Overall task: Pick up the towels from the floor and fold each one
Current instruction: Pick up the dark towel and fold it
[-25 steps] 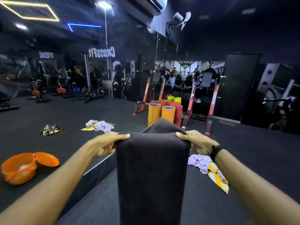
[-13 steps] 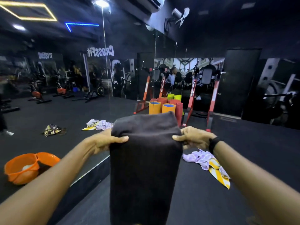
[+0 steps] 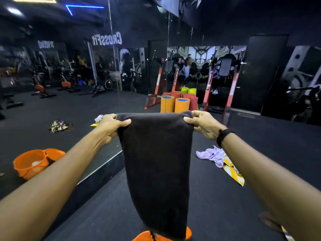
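Note:
A dark brown towel [image 3: 156, 167] hangs in front of me, doubled over along its top edge. My left hand [image 3: 111, 127] grips the top left corner and my right hand [image 3: 203, 124] grips the top right corner, both with arms stretched forward. A lilac towel [image 3: 212, 154] and a yellow-and-white striped towel [image 3: 233, 173] lie crumpled on the black floor to the right. Below the hanging towel an orange basket [image 3: 147, 236] peeks out at the bottom edge.
A mirror wall on the left reflects an orange basket [image 3: 33, 163], a patterned towel [image 3: 59, 126] and exercise bikes. Orange and red foam rollers [image 3: 181, 105] stand ahead beside a red rack [image 3: 231, 94]. A low black ledge [image 3: 97, 178] runs along the mirror's base.
The towel's top fold has flattened and my hands have spread a little wider. The view has tilted down, so an orange basket now shows under the towel.

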